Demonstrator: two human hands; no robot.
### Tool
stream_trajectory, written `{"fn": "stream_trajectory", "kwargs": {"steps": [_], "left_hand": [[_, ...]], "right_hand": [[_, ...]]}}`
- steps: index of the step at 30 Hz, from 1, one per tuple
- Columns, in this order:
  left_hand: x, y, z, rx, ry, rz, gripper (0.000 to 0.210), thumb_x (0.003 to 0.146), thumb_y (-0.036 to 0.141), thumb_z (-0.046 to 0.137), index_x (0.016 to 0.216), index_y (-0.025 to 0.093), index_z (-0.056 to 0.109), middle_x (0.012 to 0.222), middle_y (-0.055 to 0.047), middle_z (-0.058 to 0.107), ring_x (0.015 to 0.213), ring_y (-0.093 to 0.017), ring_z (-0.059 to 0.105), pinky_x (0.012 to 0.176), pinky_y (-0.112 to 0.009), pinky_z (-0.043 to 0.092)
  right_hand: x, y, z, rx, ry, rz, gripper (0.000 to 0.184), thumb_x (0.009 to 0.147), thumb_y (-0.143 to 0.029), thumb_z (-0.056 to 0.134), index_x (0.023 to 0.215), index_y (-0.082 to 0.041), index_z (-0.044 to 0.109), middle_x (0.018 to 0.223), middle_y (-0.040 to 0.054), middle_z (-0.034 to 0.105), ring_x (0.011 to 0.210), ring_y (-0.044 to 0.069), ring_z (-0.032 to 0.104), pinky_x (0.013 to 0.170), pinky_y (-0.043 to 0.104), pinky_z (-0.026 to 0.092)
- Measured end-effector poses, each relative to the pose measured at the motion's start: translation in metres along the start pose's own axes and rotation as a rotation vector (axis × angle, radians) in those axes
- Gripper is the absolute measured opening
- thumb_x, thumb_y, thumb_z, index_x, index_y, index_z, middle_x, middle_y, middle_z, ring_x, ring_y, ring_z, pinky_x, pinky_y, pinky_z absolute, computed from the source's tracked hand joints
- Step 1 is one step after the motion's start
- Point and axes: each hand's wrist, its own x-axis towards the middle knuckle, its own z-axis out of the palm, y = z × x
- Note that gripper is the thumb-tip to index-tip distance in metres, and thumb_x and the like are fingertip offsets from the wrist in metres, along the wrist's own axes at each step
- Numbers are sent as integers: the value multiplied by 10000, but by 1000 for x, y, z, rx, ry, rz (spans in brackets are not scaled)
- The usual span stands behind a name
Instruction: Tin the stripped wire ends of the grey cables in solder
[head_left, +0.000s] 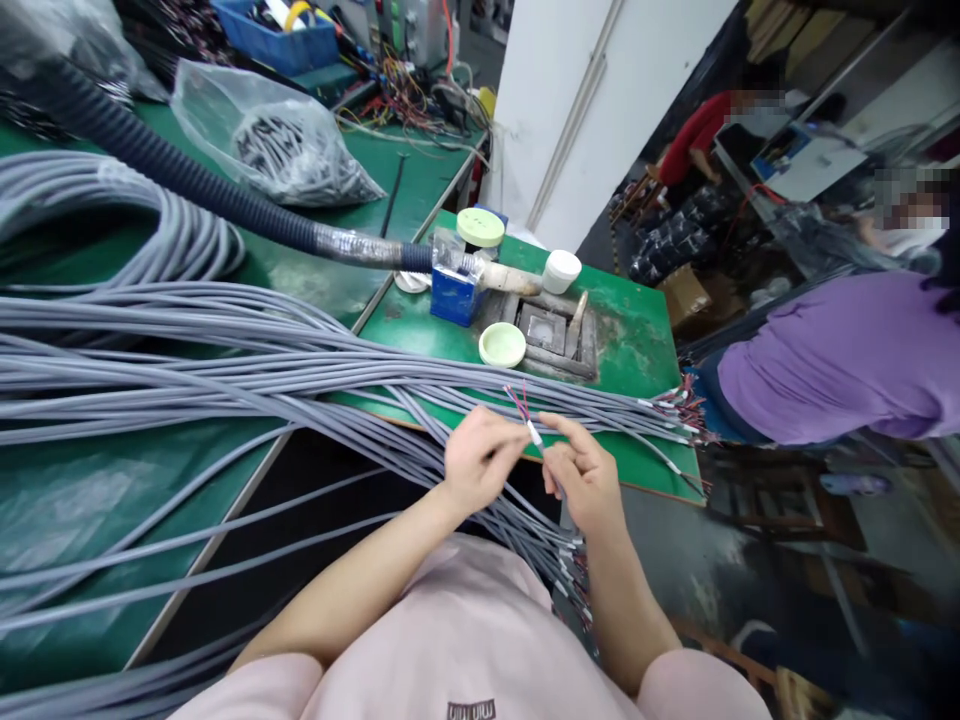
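Observation:
A grey cable [535,437] with a white band near its end is between my hands, over the table's front edge. Thin red, purple and dark wires [519,402] fan out from its stripped tip. My right hand [585,468] grips the cable just below the band, index finger stretched toward the wires. From the other side, my left hand [484,455] pinches at the white band with thumb and fingertips. Behind both hands runs a thick bundle of grey cables [420,365], its stripped ends [686,410] at the right table edge.
Beyond the bundle are a solder pot [544,330], a pale green dish [502,344], a white tub [561,271] and a blue box [454,295] under a dark hose [247,210]. More cable ends [571,570] hang by my lap. A person in purple [840,360] is at the right.

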Motion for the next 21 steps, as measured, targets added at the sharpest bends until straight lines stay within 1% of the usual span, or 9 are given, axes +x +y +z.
{"fn": "stream_trajectory", "kwargs": {"steps": [2,3,5,7,8,10,12,16,21], "left_hand": [[-1,-1,-2,81,-120,140,102,829,179,637,886,224,708,753,-7,681,682,-112,584,672,-259,467],[-2,-1,-1,79,-120,122,95,832,186,635,880,221,709,748,-10,679,680,-114,586,666,-258,469],[-6,-2,5,3,-25,-66,78,816,250,668,872,209,705,747,-15,670,692,-120,592,662,-255,477],[-11,-2,11,-174,55,-352,199,774,346,715,903,195,696,777,-21,671,706,-124,602,668,-250,490],[-14,-2,13,-287,36,-491,267,759,393,723,928,188,693,796,-28,678,689,-121,604,660,-249,495],[-19,-1,14,-486,-102,-700,355,758,467,706,953,171,695,809,-43,690,609,-110,589,613,-251,496],[-22,2,12,-569,-221,-783,379,771,499,684,927,155,709,769,-49,687,565,-110,573,589,-260,491],[-24,10,3,-474,-338,-707,322,785,460,685,868,151,724,749,-50,674,701,-146,606,712,-280,492],[-27,18,2,-254,-494,-498,294,832,423,637,785,146,722,772,-56,656,764,-159,581,768,-296,461]], "right_hand": [[-6,4,3,31,46,-14,372,883,-342,547,1237,-230,564,466,-83,481,401,91,406,426,225,341],[-8,5,6,38,80,-22,373,884,-338,544,1243,-235,556,465,-84,473,403,94,405,428,228,344],[-12,8,11,40,145,-38,382,888,-332,540,1259,-245,534,467,-84,466,402,100,404,426,234,347],[-17,11,16,28,184,-52,399,893,-326,536,1285,-261,503,474,-83,469,403,106,412,424,239,351],[-19,12,18,19,192,-64,402,896,-322,534,1293,-270,491,479,-83,475,404,108,420,425,241,355],[-23,14,17,-11,173,-90,394,901,-310,529,1292,-283,487,493,-79,500,409,110,438,432,243,366],[-24,15,12,-73,135,-110,362,901,-302,532,1262,-281,524,510,-70,533,421,112,460,446,247,380],[-17,7,-4,-278,164,-146,200,896,-337,533,991,-247,684,572,-27,602,476,121,510,500,258,413],[-2,-12,-10,-547,56,-230,221,844,-369,604,710,-203,661,541,-23,556,503,106,482,523,239,376]]}}
